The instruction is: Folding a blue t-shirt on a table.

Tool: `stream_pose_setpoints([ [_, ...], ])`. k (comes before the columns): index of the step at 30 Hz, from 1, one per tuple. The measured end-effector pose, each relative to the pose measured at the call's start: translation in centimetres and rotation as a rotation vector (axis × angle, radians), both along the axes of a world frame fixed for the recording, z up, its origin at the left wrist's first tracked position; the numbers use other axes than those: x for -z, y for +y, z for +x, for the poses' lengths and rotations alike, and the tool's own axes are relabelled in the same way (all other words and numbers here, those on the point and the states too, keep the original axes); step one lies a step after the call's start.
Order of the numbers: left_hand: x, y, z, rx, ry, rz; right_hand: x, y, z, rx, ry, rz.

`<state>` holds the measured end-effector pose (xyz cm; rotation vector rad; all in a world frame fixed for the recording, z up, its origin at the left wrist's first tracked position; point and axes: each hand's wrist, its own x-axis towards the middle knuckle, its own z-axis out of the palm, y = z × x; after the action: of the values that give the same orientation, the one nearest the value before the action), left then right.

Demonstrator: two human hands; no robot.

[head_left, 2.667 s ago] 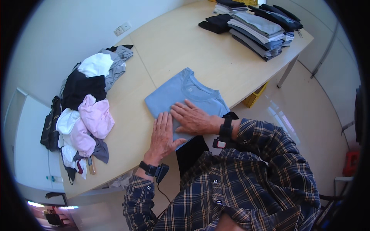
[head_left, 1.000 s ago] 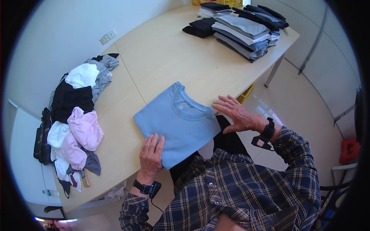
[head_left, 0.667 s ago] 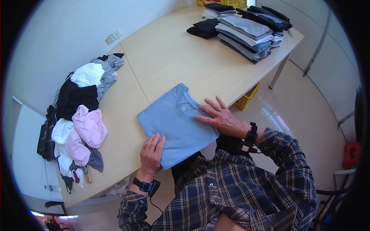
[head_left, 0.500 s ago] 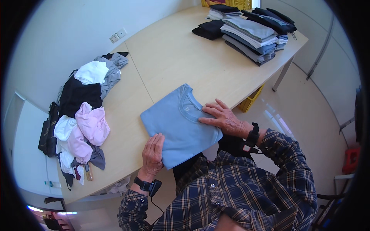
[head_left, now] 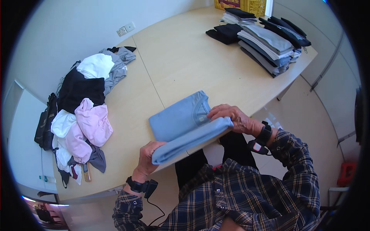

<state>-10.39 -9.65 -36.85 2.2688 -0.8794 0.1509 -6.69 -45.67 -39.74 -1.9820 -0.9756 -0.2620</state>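
A light blue T-shirt [head_left: 175, 120] lies partly folded at the table's near edge, its round neckline toward the right. Its near half is lifted and bent over into a thick fold, raised off the table. My left hand [head_left: 149, 156] grips the left end of that fold, fingers closed round the cloth. At the fold's right end, my right hand [head_left: 233, 117] pinches the shirt beside the neckline, its fingertips curled over the fabric. Both wrists wear black straps with small devices.
On the left of the table [head_left: 129, 127] lies a loose heap of clothes, with a pink garment [head_left: 93, 122], a black one [head_left: 83, 92] and a white one [head_left: 96, 66]. Folded clothes [head_left: 266, 40] are stacked at the far right, before a yellow crate [head_left: 256, 7].
The shirt lay flat under both hands; now its near half is lifted and folded away from me. Both hands have closed on the cloth. The view has shifted slightly.
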Motion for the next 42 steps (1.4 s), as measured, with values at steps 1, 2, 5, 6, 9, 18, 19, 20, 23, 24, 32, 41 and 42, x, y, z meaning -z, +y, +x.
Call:
stream_pose_setpoints([
  [1,0.0,0.4,0.4,-0.073,0.134,-0.041,-0.7,0.4,0.5,0.008,0.228,0.077],
  [2,0.0,0.7,0.8,-0.149,0.267,-0.083,-1.5,1.0,1.2,0.013,0.457,0.154],
  [5,0.1,1.1,2.8,-0.288,0.576,-0.244,-2.0,2.2,4.4,0.076,0.772,0.168],
  [6,0.2,1.1,3.8,-0.345,0.748,-0.362,-2.0,2.4,5.5,0.137,0.853,0.109],
  [9,0.3,1.1,5.7,-0.410,0.999,-0.515,-2.5,3.3,7.0,0.217,0.946,0.008],
  [18,0.3,1.1,6.7,-0.445,1.169,-0.561,-1.0,3.1,8.5,0.240,0.919,-0.041],
  [19,0.3,1.1,6.6,-0.446,1.165,-0.577,-1.0,3.2,8.3,0.231,0.884,-0.031],
  [20,0.5,1.1,6.6,-0.445,1.166,-0.580,-0.9,3.3,8.1,0.232,0.884,-0.034],
  [23,1.4,1.3,6.8,-0.436,1.134,-0.685,-0.8,3.7,7.3,0.298,0.767,-0.032],
  [24,1.6,1.4,6.9,-0.435,1.133,-0.688,-0.9,3.9,7.3,0.298,0.765,-0.034],
  [32,0.8,1.7,6.1,-0.500,0.962,-0.568,-0.8,4.4,7.1,0.515,0.248,-0.358],
  [41,0.0,-3.6,4.2,-0.102,-0.404,0.474,-0.4,4.6,7.4,0.536,0.236,-0.370],
  [42,0.3,-3.9,4.7,-0.080,-0.403,0.567,-0.4,4.6,7.3,0.539,0.232,-0.384],
])
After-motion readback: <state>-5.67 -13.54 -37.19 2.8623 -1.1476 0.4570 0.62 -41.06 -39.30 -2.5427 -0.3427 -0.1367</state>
